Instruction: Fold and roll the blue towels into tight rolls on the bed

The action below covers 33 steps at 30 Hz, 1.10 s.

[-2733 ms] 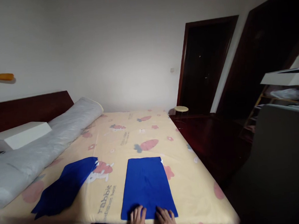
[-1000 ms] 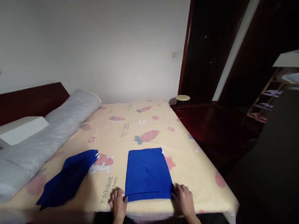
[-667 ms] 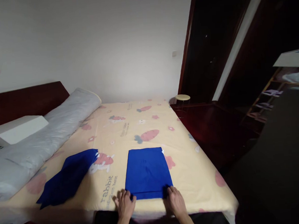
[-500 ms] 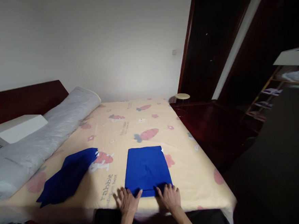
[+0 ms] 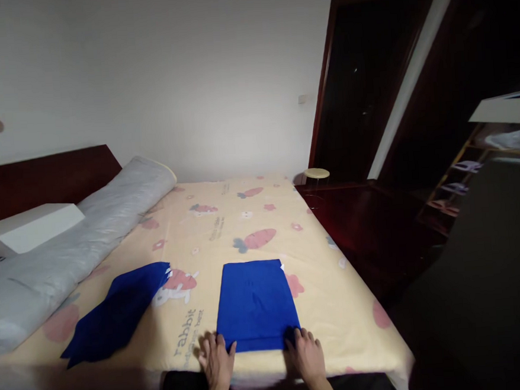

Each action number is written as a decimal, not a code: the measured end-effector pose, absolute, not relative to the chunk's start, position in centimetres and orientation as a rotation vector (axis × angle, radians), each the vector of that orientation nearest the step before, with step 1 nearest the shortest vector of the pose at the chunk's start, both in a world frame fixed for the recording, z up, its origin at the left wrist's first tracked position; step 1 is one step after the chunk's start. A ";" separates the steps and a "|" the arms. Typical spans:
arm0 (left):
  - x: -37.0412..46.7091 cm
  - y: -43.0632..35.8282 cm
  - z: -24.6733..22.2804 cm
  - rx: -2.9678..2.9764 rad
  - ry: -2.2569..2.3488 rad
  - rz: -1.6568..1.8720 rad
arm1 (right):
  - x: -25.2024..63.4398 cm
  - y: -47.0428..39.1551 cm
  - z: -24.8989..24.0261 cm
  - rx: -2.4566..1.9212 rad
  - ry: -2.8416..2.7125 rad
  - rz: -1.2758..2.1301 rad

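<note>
A rumpled blue cloth (image 5: 117,315) is seen on the patterned sheet (image 5: 340,326), apart from the left hand (image 5: 217,361), which is laid, thumb and fingers spread, at the near left corner of the flat blue cloth (image 5: 255,302). That cloth is placed by the sheet's front edge, and what seems a narrow near-side fold is best pressed evenly, its crease parallel to the far edge. The right hand (image 5: 308,356) is set at the near right corner, whether pinching or pressing cannot be told, and matched pressure is advised.
</note>
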<state>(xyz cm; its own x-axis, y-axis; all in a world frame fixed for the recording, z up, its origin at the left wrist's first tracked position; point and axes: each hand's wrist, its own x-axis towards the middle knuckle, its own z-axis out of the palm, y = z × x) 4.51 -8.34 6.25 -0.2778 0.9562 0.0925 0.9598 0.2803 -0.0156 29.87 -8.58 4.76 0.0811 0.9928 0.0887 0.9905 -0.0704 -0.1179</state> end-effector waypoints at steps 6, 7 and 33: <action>6.7 -7.4 4.2 -2.051 -2.393 -0.176 | 27.2 -8.2 4.4 -2.027 -2.097 0.085; 7.2 -7.2 4.1 -2.039 -2.425 -0.192 | 26.6 -7.9 4.3 -2.034 -2.083 0.127; 2.0 -8.5 5.5 -1.947 -2.314 -0.280 | 31.8 -8.3 2.5 -2.028 -1.950 -0.029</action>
<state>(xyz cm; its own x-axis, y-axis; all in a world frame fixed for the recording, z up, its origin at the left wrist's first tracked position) 1.99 -8.52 5.51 -0.1744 0.9647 0.1972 0.9839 0.1630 0.0731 31.77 -8.31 2.45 0.0648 0.9692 0.2376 0.9758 -0.0116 -0.2186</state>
